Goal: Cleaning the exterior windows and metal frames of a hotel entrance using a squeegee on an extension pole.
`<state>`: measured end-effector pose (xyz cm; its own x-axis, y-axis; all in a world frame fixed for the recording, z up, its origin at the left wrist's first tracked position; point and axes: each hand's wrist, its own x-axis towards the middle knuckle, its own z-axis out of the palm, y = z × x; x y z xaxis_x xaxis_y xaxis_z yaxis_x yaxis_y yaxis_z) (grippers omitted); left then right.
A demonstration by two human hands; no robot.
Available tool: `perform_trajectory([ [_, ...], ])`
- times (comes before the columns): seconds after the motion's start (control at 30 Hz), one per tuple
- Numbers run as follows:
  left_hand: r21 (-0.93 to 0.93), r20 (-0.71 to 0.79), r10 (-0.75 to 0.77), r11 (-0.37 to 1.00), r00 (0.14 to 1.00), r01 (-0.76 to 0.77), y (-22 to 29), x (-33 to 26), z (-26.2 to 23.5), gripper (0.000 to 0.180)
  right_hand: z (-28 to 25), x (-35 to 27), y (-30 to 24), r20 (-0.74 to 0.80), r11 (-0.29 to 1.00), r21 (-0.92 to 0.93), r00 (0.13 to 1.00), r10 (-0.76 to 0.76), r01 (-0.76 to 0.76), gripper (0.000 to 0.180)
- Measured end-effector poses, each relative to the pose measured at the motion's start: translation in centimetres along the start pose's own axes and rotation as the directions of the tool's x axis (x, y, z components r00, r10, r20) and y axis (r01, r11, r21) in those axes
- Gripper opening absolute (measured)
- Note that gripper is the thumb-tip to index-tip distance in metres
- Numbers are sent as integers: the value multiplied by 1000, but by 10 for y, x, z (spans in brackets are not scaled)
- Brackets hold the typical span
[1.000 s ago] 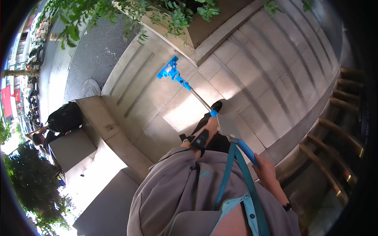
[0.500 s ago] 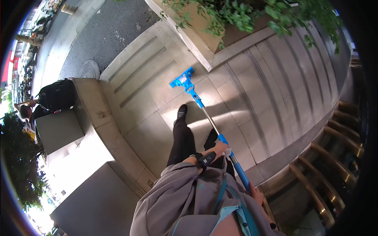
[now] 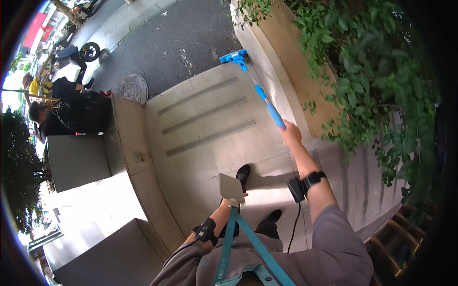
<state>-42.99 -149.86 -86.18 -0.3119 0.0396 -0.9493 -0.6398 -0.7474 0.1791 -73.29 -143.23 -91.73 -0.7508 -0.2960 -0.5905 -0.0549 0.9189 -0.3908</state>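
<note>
My right hand [image 3: 291,132] is closed around the blue grip of a long-handled squeegee [image 3: 273,112], with that arm stretched forward. The metal pole runs away from me to a wide blue head [image 3: 234,57], which is beside the planter wall, where the pale paving meets the dark asphalt. Close to my body, my left hand [image 3: 245,194] is mostly hidden behind a pale badge [image 3: 231,188] on a teal lanyard [image 3: 250,233]. Only a bit of its fingers shows, so its grip is unclear.
A stone planter [image 3: 276,71] with leafy branches [image 3: 353,71] stands along the right. To the left runs a low stone wall [image 3: 133,138] with grey boxes [image 3: 78,162]. A person in dark clothes [image 3: 57,112] and a motorbike [image 3: 78,55] are beyond. Metal slats [image 3: 391,243] lie at lower right.
The squeegee has moved forward, its head now at the asphalt edge. My right hand has come forward with the handle, and my left hand has left the pole. I have stepped nearer the planter.
</note>
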Motion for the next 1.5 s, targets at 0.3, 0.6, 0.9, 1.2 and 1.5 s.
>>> perform_trajectory([
  [0.3,-89,34,-34,995,999,37,0,14,-4,39,-53,-209,2,205,916,341,968,147,-211,41],
  [0.6,362,231,-34,931,972,-53,-14,34,59,25,-92,-393,34,146,973,-141,968,205,-185,46],
  [0.9,655,129,-369,729,920,201,-67,19,81,31,-134,-490,79,289,953,-111,909,301,-281,44],
  [1.2,541,153,-558,738,816,404,-107,-6,201,20,-255,-473,135,276,925,-372,943,186,-74,34],
  [1.5,289,237,-466,872,853,396,-90,25,325,25,-384,-380,189,221,806,-556,971,-93,204,11],
])
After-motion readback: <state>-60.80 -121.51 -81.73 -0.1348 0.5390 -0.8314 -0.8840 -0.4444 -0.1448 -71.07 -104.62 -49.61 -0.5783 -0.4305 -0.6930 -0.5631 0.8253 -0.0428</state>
